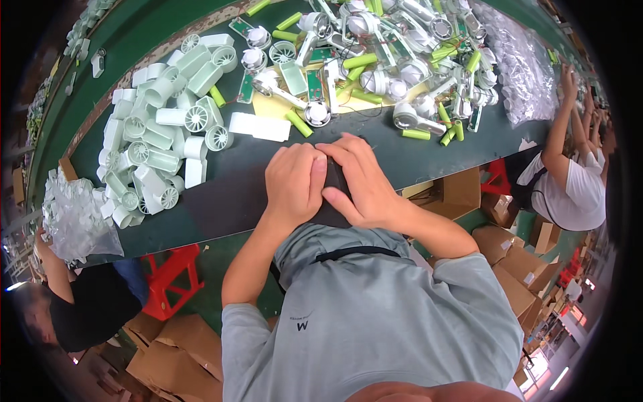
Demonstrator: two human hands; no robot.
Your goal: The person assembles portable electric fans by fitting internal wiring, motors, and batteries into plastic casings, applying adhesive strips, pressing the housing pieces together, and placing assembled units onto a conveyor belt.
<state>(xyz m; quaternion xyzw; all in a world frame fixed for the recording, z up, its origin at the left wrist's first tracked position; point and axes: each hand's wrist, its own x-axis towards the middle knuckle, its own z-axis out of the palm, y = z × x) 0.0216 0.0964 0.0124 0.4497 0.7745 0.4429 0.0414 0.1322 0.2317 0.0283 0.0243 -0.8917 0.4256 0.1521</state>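
Observation:
At the near edge of the table, my left hand (293, 179) is closed, its thumb pressed along the curled fingers. Close beside it my right hand (360, 182) is bent over a black, flat-sided thing (333, 175) between the two hands; its kind is hard to make out. Both hands seem to grip it, though the left fingers' undersides are hidden. A white rectangular plastic piece (260, 126) lies just beyond my left hand. Past my hands are small fan assemblies (317, 112) with wires, green circuit boards (314, 85) and green cylindrical batteries (299, 123).
Pale green fan housings (161, 117) are heaped on the left of the dark table (435, 155). Plastic bags (519, 67) lie at the far right. People sit at both sides, with red stools (171, 281) and cardboard boxes (177, 355) behind the near edge.

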